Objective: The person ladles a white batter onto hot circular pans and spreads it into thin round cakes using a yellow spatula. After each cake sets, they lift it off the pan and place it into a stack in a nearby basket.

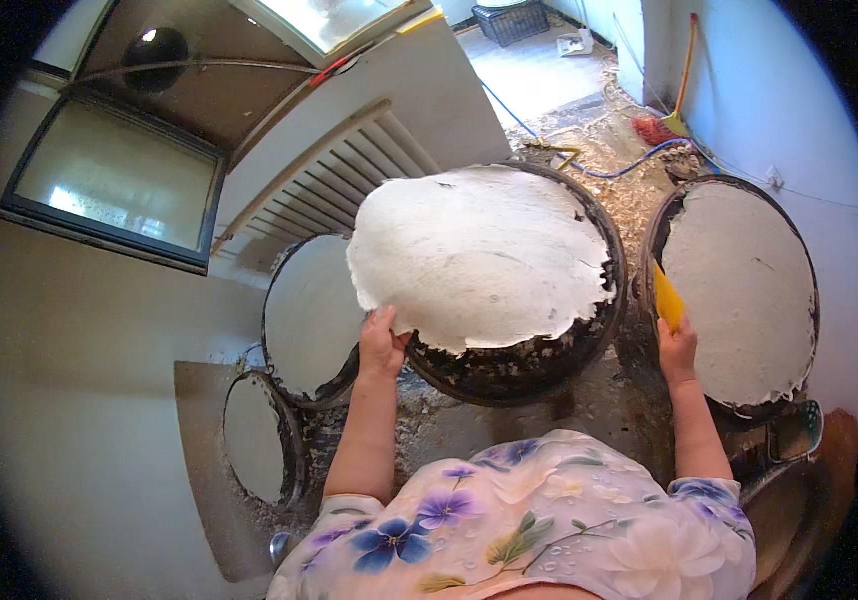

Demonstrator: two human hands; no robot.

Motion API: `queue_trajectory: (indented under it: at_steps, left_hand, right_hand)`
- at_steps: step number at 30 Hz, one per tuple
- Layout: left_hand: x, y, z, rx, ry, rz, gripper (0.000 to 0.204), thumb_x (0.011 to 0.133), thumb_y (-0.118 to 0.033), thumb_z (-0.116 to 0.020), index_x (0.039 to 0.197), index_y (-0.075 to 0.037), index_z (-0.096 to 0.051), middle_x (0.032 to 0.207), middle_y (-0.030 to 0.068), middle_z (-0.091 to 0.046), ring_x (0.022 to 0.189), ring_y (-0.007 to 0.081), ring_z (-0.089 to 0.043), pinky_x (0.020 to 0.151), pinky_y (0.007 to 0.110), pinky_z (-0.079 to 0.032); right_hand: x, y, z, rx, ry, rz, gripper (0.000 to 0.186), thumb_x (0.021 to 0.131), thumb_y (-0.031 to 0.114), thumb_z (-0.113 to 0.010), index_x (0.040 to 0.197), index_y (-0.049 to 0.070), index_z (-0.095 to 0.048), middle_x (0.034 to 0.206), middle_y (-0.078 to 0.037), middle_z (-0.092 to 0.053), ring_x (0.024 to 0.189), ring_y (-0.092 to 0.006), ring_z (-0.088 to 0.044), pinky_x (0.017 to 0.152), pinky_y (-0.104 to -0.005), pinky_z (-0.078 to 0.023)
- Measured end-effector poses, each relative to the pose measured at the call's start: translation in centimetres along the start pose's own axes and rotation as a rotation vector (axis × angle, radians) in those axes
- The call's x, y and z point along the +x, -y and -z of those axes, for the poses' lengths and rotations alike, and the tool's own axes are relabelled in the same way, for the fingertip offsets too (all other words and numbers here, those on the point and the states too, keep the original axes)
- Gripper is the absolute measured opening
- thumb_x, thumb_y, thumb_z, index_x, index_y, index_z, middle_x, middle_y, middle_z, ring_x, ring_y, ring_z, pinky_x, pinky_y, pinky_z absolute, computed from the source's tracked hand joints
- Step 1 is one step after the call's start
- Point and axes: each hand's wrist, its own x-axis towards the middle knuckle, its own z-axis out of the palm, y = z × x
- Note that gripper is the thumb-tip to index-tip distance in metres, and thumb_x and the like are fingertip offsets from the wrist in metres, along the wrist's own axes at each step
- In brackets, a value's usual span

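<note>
A large, thin white pancake (pixel 479 255) lies over the middle round black griddle (pixel 519 370), shifted toward its left side. Its ragged left edge overhangs the griddle's rim, and a dark strip of the griddle shows along the near and right sides. My left hand (pixel 382 343) is closed on the pancake's near left edge, with some fingers hidden beneath it. In my right hand (pixel 678 350) is a yellow scraper (pixel 667 298), held upright beside the right griddle's left rim. Another white pancake (pixel 744 290) covers that griddle.
Two more batter-covered griddles, one larger (pixel 314 310) and one smaller (pixel 254 435), stand at the left. Behind them is a slatted wooden rack (pixel 334 175). Wood shavings (pixel 614 215), a blue hose (pixel 639 170) and a broom (pixel 684 90) are at the back right.
</note>
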Motion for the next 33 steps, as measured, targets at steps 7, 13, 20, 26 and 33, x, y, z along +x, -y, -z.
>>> queue_trajectory:
  at_steps: [7, 13, 20, 26, 33]
  left_hand:
    - [-2.2, 10.2, 5.1, 0.052, -0.125, 0.284, 0.029, 0.085, -0.015, -0.045, 0.112, -0.004, -0.043, 0.107, 0.0106, -0.050, 0.085, 0.0256, -0.055, 0.060, 0.038, -0.051]
    - [-7.1, 15.4, 10.7, 0.071, -0.151, 0.330, 0.027, 0.085, -0.013, -0.045, 0.109, -0.003, -0.039, 0.095, 0.0114, -0.047, 0.072, 0.0276, -0.055, 0.055, 0.039, -0.051]
    - [-16.3, 11.4, 15.2, -0.065, -0.109, 0.082, 0.031, 0.084, -0.007, -0.044, 0.114, -0.015, -0.043, 0.100, 0.0031, -0.054, 0.083, 0.0174, -0.057, 0.054, 0.029, -0.053]
    - [-25.9, 5.3, 14.7, -0.128, -0.076, -0.082, 0.031, 0.083, -0.010, -0.050, 0.113, -0.012, -0.043, 0.105, 0.0052, -0.051, 0.092, 0.0193, -0.053, 0.066, 0.035, -0.052]
    - [-33.5, 3.3, 13.4, -0.170, -0.022, -0.249, 0.029, 0.082, -0.010, -0.051, 0.109, -0.006, -0.041, 0.104, 0.0090, -0.051, 0.093, 0.0217, -0.054, 0.071, 0.033, -0.052]
  right_hand:
    - [-8.1, 3.4, -0.1, -0.015, -0.078, 0.167, 0.026, 0.078, 0.012, -0.057, 0.101, 0.001, -0.053, 0.086, -0.019, -0.058, 0.083, -0.0349, -0.057, 0.071, -0.0376, -0.046]
    - [-19.0, 7.3, -2.2, 0.043, 0.350, 0.468, 0.017, 0.072, 0.008, -0.058, 0.088, 0.002, -0.058, 0.098, -0.021, -0.055, 0.096, -0.0350, -0.053, 0.083, -0.0388, -0.044]
    - [-28.8, 11.2, -6.1, -0.180, 0.409, 0.716, 0.019, 0.059, 0.008, -0.063, 0.077, 0.007, -0.059, 0.130, -0.025, -0.027, 0.123, -0.0391, -0.025, 0.100, -0.0486, -0.021]
    - [-32.6, 14.3, -4.9, -0.242, 0.344, 0.741, 0.025, 0.058, 0.007, -0.065, 0.081, 0.006, -0.055, 0.124, -0.022, -0.036, 0.120, -0.0342, -0.032, 0.100, -0.0494, -0.021]
    - [-36.8, 14.5, -2.1, 0.019, 0.259, 0.775, 0.015, 0.068, 0.006, -0.054, 0.081, 0.002, -0.050, 0.092, -0.016, -0.055, 0.083, -0.0330, -0.055, 0.073, -0.0402, -0.045]
